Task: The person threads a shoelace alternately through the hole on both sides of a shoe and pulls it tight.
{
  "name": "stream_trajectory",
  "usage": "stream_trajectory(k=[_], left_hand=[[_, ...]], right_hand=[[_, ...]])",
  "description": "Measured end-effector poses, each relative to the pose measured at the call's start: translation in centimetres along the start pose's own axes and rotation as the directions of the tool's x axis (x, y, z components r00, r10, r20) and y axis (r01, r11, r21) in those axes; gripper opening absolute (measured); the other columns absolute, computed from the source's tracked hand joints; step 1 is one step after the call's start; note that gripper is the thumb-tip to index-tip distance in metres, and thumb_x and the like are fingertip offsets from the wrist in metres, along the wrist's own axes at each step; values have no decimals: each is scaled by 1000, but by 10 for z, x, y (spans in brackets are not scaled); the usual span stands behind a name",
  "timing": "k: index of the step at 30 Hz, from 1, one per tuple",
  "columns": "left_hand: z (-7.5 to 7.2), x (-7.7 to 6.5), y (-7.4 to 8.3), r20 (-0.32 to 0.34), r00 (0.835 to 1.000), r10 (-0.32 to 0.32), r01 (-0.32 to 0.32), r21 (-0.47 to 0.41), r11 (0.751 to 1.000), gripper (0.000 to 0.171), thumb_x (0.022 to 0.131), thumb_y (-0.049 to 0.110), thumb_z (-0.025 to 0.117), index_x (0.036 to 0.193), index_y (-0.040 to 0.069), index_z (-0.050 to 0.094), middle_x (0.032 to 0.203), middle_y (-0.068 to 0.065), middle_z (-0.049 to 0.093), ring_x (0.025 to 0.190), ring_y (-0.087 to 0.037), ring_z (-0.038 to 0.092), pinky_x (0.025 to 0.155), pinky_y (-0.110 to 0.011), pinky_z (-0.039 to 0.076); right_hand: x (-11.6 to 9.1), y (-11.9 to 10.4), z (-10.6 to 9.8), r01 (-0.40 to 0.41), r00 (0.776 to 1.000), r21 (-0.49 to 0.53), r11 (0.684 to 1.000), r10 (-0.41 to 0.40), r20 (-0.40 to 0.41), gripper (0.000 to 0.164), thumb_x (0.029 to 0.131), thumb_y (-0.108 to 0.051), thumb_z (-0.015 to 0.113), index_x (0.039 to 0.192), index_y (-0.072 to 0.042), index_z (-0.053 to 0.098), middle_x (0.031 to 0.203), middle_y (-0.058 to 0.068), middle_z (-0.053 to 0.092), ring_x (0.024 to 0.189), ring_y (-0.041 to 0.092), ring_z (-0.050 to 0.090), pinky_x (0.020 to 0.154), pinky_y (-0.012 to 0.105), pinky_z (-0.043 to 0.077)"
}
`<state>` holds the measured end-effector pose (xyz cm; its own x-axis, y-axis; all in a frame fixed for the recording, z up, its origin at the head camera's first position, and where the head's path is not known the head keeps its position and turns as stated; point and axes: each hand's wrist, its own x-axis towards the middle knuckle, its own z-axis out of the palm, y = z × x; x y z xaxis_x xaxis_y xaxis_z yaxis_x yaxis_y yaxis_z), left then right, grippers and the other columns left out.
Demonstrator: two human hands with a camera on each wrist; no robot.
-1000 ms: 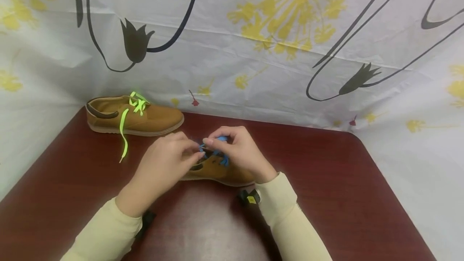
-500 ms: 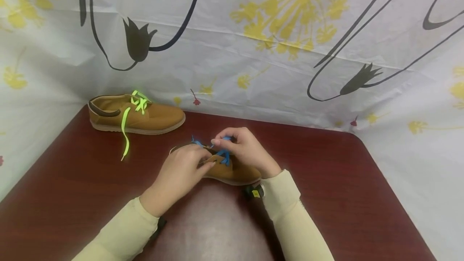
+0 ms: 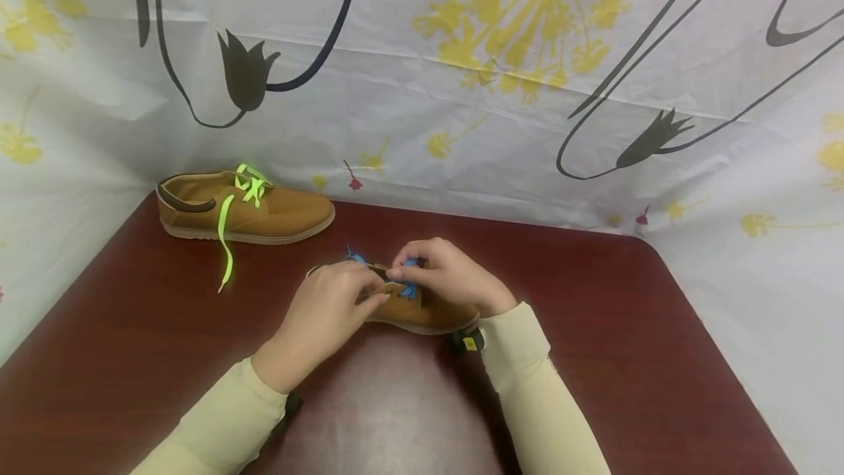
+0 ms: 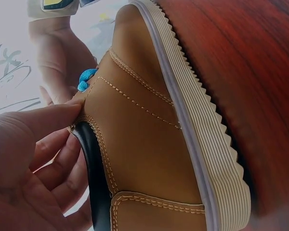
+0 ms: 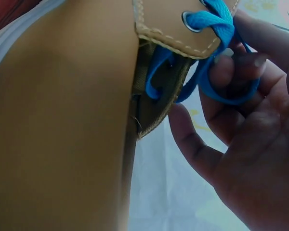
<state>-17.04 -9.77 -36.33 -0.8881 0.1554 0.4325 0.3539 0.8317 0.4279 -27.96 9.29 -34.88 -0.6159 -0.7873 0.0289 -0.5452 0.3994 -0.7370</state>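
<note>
A tan shoe (image 3: pixel 431 311) with blue laces stands on the table, its toe to the right. My left hand (image 3: pixel 323 310) pinches the upper edge of its near lace flap, thumb outside and fingers inside the opening, as the left wrist view shows. My right hand (image 3: pixel 455 277) holds the blue shoelace (image 5: pixel 216 24) above the eyelets, with a loop of it round the fingers. In the head view a loose lace end (image 3: pixel 356 256) lies at the shoe's far side. Part of the heel is hidden behind my left hand.
Another tan shoe (image 3: pixel 290 212) with neon-green laces (image 3: pixel 253 188) stands at the back left of the dark red table (image 3: pixel 620 358). One green lace end hangs down onto the tabletop. A white patterned sheet (image 3: pixel 395 57) rises behind and at both sides.
My left hand has left the blue lace near the right hand and moved right and down onto the shoe's edge. My right hand has shifted slightly right, still with the lace.
</note>
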Motion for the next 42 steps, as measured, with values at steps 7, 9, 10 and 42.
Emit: stream_trajectory(k=[7, 9, 10, 42], left_hand=[[1, -1, 0, -8, 1000, -7, 7, 6, 1000, 10, 79, 18, 87, 82, 18, 78, 79, 7, 71, 71, -10, 66, 67, -32, 51], [1, -1, 0, -7, 1000, -8, 8, 8, 1000, 10, 79, 18, 87, 82, 18, 78, 79, 8, 71, 71, -10, 66, 67, -32, 51], [1, -1, 0, -7, 1000, -8, 8, 9, 1000, 10, 79, 19, 87, 82, 18, 78, 79, 8, 71, 72, -10, 66, 67, -32, 51], [7, 5, -14, -212, 883, 418, -408, 89, 908, 10, 82, 20, 84, 88, 16, 78, 97, 3, 67, 82, -13, 64, 67, -25, 53]], right_hand=[[0, 2, 0, 6, 999, 21, 1000, -7, 48, 12, 100, -19, 65, 92, -14, 73, 74, -4, 62, 64, 7, 50, 63, 20, 44], [0, 2, 1, 7, 999, 21, 1000, -8, 49, 12, 100, -19, 65, 92, -14, 73, 74, -4, 62, 64, 6, 49, 63, 20, 43], [0, 2, 1, 8, 999, 23, 1000, -9, 50, 13, 100, -19, 64, 93, -14, 73, 74, -4, 62, 64, 7, 49, 63, 20, 42], [7, 0, 9, 25, 999, 124, 992, -20, -35, 16, 102, -13, 59, 98, -13, 75, 86, -1, 71, 74, 11, 62, 66, 23, 51]])
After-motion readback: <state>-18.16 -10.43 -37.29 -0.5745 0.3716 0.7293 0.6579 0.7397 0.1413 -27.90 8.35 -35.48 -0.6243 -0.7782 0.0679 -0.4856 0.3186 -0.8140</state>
